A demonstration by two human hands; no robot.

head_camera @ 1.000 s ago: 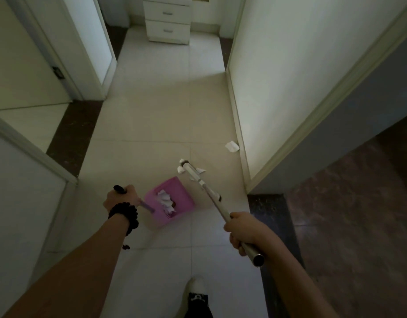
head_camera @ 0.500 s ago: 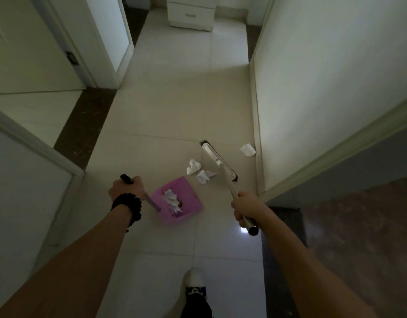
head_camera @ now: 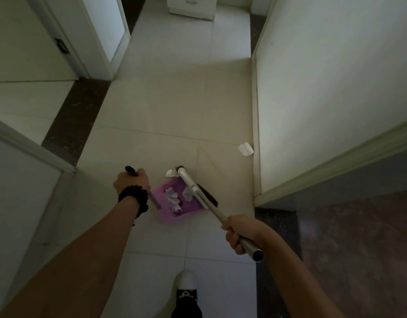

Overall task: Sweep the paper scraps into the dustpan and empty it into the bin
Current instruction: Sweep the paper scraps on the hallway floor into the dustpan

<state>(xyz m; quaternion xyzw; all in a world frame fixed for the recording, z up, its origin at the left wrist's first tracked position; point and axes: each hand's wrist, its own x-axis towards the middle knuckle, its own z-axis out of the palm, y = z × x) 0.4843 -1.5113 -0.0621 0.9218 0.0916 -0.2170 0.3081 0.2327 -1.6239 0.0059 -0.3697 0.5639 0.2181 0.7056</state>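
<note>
Tiled floor (head_camera: 165,106): unlabelled pink dustpan (head_camera: 175,212) holds scraps (head_camera: 172,198); no writing legible.

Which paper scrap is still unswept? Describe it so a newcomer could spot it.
Follow the white wall on the right down to its baseboard. The flat folded white paper scrap lies alone on the tile beside it, beyond the pink plastic dustpan. The other scraps are crumpled and sit in or at the dustpan.
</note>
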